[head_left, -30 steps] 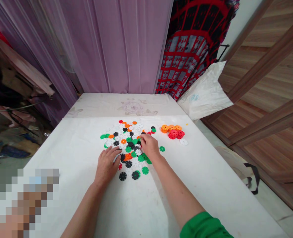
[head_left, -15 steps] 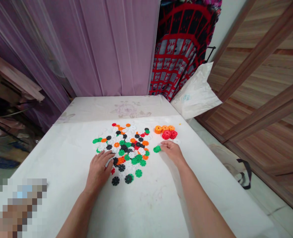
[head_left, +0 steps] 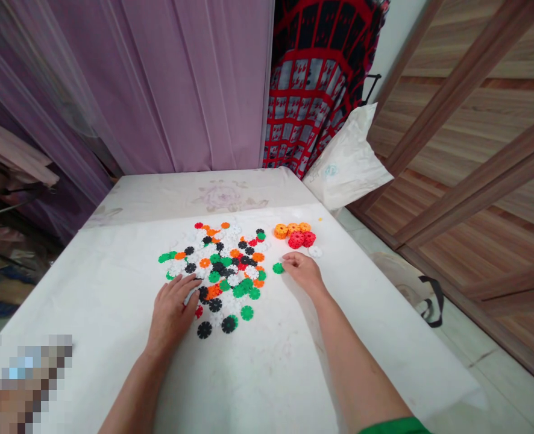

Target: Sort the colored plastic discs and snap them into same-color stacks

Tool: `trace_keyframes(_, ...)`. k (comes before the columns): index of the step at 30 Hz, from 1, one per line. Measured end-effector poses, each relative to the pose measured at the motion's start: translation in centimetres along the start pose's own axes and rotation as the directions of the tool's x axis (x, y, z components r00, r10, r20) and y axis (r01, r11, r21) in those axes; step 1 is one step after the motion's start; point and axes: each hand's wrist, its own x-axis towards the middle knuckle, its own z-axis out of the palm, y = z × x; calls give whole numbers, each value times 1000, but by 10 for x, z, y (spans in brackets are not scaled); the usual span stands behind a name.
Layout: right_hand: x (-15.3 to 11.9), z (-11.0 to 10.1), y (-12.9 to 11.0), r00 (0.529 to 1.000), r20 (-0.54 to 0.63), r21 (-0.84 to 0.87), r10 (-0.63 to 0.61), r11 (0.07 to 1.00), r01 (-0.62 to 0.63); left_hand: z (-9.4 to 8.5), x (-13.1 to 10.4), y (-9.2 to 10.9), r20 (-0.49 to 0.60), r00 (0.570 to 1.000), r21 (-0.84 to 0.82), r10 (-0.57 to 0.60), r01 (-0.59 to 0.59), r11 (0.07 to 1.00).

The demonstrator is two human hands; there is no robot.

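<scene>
A loose pile of flower-shaped plastic discs point(head_left: 224, 262) in white, black, green, orange and red covers the middle of the table. My left hand point(head_left: 173, 307) lies at the pile's near left edge, fingers stretched out and apart, holding nothing I can see. To the right of the pile, my right hand point(head_left: 304, 272) has its fingers curled in a pinch at the edge of a green disc point(head_left: 278, 268), apart from the pile. Beyond that hand are orange disc stacks point(head_left: 293, 230), red disc stacks point(head_left: 302, 239) and a white disc point(head_left: 315, 251).
A white cloth covers the table point(head_left: 258, 374). Off its far right corner is a white bag point(head_left: 348, 160). A purple curtain point(head_left: 194, 84) hangs behind, and wooden doors point(head_left: 466, 120) stand to the right. A dark strap point(head_left: 434, 301) lies on the floor.
The whole view has shifted slightly, so the table and discs appear farther left. My right hand stays by the green disc, and more of the white disc shows. My left hand remains at the pile.
</scene>
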Motion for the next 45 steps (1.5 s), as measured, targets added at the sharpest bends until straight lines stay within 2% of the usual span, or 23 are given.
trace_keyframes(6, -8, -1, -2, 1000, 8, -23, -18, 1000, 18, 1, 0, 0, -9, 1000, -4, 2, -2, 1000)
trace_keyframes(9, -16, -6, -2, 993, 53, -117, -110, 986, 116, 1, 0, 0, -9, 1000, -4, 13, -13, 1000)
trace_keyframes(12, -21, -11, -4, 964, 125, -196, -233, 947, 254, 0, 0, 0, -7, 1000, 0, 16, -16, 1000)
trace_keyframes(15, -20, -12, -6, 946, 166, -234, -279, 921, 313, 0, 0, 0, -8, 1000, 5, 13, -13, 1000)
trace_keyframes(23, -13, -5, -3, 948, 137, -210, -288, 927, 312, 2, 1, -2, -14, 999, 22, 30, -30, 999)
trace_keyframes(45, -18, -4, -6, 969, 104, -205, -225, 948, 242, 0, 1, 1, -5, 1000, 16, 15, -15, 1000)
